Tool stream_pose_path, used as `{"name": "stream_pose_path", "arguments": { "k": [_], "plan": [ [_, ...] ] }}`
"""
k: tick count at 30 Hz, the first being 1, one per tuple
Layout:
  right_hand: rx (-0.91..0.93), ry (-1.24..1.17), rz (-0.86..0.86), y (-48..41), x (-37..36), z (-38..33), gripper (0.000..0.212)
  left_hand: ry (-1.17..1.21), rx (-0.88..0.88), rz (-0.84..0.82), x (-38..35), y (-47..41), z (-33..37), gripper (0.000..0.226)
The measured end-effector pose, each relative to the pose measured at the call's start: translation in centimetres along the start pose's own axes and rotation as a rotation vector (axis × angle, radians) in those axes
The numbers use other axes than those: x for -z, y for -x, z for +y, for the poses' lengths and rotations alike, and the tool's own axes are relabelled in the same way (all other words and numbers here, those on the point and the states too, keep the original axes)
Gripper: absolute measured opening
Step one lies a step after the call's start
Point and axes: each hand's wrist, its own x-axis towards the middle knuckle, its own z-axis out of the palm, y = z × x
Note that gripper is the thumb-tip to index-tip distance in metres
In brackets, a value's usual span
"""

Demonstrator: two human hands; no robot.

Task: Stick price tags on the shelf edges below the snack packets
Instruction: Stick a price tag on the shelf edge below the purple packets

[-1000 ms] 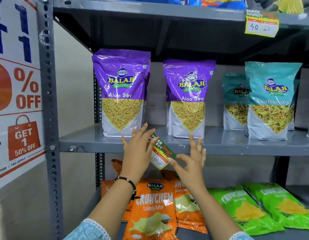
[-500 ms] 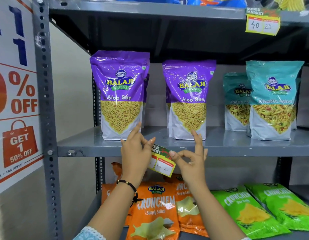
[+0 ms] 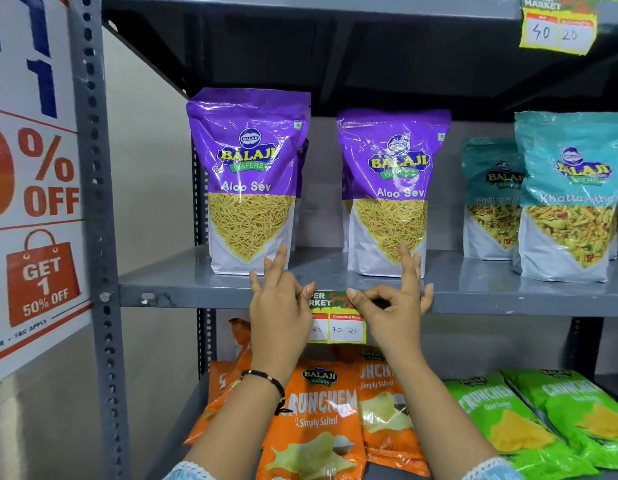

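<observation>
A yellow-bordered price tag (image 3: 338,322) with a green header and white price boxes lies flat against the front edge of the grey middle shelf (image 3: 183,299), hanging below it. My left hand (image 3: 280,306) pinches its left top corner, covering the tag's left part. My right hand (image 3: 390,306) pinches the top right corner with thumb and forefinger, other fingers raised. Two purple Aloo Sev packets (image 3: 252,181) (image 3: 390,192) stand upright on the shelf just above the tag.
Teal Khatta Mitha packets (image 3: 570,199) stand to the right. Another price tag (image 3: 557,29) hangs on the top shelf edge. Orange (image 3: 318,420) and green (image 3: 508,417) Crunchem packets lie on the lower shelf. A discount poster (image 3: 34,188) hangs left of the perforated upright (image 3: 96,237).
The tag was tilted and held in front of the shelf; both hands have raised and levelled it, and it now sits square against the shelf edge.
</observation>
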Motion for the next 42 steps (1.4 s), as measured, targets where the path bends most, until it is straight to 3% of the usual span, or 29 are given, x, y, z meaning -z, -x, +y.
{"name": "stream_pose_path", "arguments": {
  "k": [4, 8, 11, 16, 24, 31, 36, 42],
  "plan": [
    [0.013, -0.001, 0.004, 0.2, -0.3, 0.2, 0.033, -0.004, -0.016, 0.006, -0.2, 0.1, -0.1, 0.036],
    [0.022, -0.019, 0.016, 0.2, -0.1, 0.1, 0.021, -0.002, -0.041, -0.007, -0.1, 0.2, -0.6, 0.016],
    [0.065, 0.034, -0.048, 0.3, -0.1, 0.0, 0.018, -0.038, -0.068, -0.029, -0.2, 0.3, -1.0, 0.019],
    [0.090, 0.122, -0.063, 0.6, -0.4, 0.0, 0.036, -0.029, -0.060, -0.018, -0.4, 0.4, -1.3, 0.016],
    [0.104, 0.184, -0.042, 0.6, -0.9, 0.2, 0.033, -0.014, -0.063, 0.069, -1.1, 0.5, -0.9, 0.005],
    [0.138, 0.272, -0.105, 1.1, -0.5, 0.1, 0.035, -0.094, -0.162, -0.072, -0.6, 0.4, -1.7, 0.020],
    [0.228, 0.419, -0.133, 3.5, 0.1, -0.6, 0.053, -0.139, -0.305, -0.185, 0.7, 2.1, -1.9, 0.062],
    [0.265, 0.398, -0.260, 11.0, 0.1, 1.0, 0.060, -0.186, -0.419, -0.306, 0.2, 9.9, -5.2, 0.062]
  ]
}}
